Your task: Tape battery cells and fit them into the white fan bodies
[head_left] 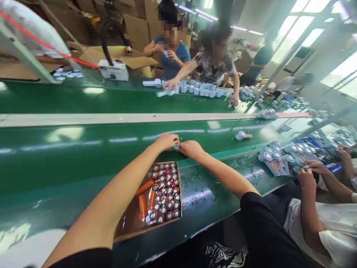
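Note:
Both my arms reach out over the green conveyor belt (pixel 69 149). My left hand (pixel 167 141) and my right hand (pixel 191 148) meet at the belt's near edge, fingers pinched together on a small pale part (pixel 176 147) held between them; most of it is hidden. Just below my hands lies a flat cardboard box (pixel 131 223) with several orange cylindrical cells (pixel 164 193), most standing on end, a few lying on their sides.
A white round part (pixel 242 135) lies on the belt to the right. A seated person at my right handles white parts (pixel 275 156) beside a blue tray (pixel 309 143). Across the belt, two people work over rows of white cylinders (pixel 200 89). A white device (pixel 114 70) sits far left.

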`<state>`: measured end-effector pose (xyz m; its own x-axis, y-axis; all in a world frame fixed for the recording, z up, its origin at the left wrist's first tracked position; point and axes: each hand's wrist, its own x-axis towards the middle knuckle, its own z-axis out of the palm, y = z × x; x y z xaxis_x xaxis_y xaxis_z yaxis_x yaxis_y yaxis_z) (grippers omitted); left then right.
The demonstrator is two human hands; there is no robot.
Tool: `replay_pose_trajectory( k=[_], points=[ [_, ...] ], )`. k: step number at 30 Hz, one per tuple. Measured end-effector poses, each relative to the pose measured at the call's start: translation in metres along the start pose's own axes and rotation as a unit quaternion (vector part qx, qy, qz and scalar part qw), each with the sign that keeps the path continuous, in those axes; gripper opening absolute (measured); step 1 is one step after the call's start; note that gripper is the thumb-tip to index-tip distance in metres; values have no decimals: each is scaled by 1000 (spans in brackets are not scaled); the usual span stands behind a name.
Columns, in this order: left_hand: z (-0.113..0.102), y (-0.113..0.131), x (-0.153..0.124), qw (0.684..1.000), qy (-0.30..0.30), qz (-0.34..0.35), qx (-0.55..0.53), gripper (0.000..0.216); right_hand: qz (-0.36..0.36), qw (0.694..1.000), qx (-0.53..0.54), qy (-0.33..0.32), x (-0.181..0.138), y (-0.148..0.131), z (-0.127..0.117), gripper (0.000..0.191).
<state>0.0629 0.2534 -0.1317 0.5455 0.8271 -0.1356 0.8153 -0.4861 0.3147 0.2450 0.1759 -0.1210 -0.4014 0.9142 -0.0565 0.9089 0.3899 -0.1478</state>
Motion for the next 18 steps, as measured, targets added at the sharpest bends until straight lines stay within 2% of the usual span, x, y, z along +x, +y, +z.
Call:
replay_pose_trajectory(
  k=[5, 9, 13, 18],
  points=[
    [9, -2, 11, 1000, 5, -13, -23, 35, 27, 996, 66, 52, -22, 32, 10, 32],
    [13, 3, 17, 999, -2, -19, -26, 32, 25, 995, 85, 54, -28, 40, 18, 33],
    [14, 8, 19, 999, 1, -24, -28, 33, 16, 997, 71, 34, -21, 36, 13, 34],
    [14, 14, 21, 999, 7, -23, -38, 32, -1, 999, 27, -36, -7, 22, 7, 31]
  ],
)
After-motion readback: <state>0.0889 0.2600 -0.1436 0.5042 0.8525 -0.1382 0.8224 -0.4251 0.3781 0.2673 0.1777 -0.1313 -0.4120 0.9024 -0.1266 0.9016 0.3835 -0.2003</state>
